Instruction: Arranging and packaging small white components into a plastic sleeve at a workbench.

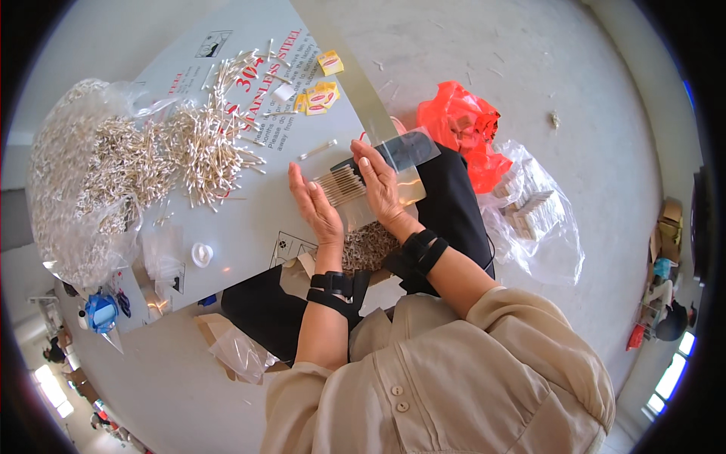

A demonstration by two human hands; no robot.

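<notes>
A neat row of parallel cotton swabs (340,185) lies crosswise between my hands, near the table's right edge. My left hand (316,208) is against one end of the row, fingers straight and together. My right hand (381,181) presses the other end, its fingers stretched out and the thumb side up. Beside my right hand is a clear plastic sheet or bag (412,150) with a dark part. Below my hands, an open box (367,246) full of brownish small pieces sits by my lap. A few loose swabs (318,150) lie just beyond my left fingertips.
A big clear bag (64,181) spills a heap of swabs (208,151) over the steel table (249,242). Yellow packets (321,97), a white cap (283,93) and a white ring (202,254) lie there too. Red (457,121) and clear bags (563,250) stand right.
</notes>
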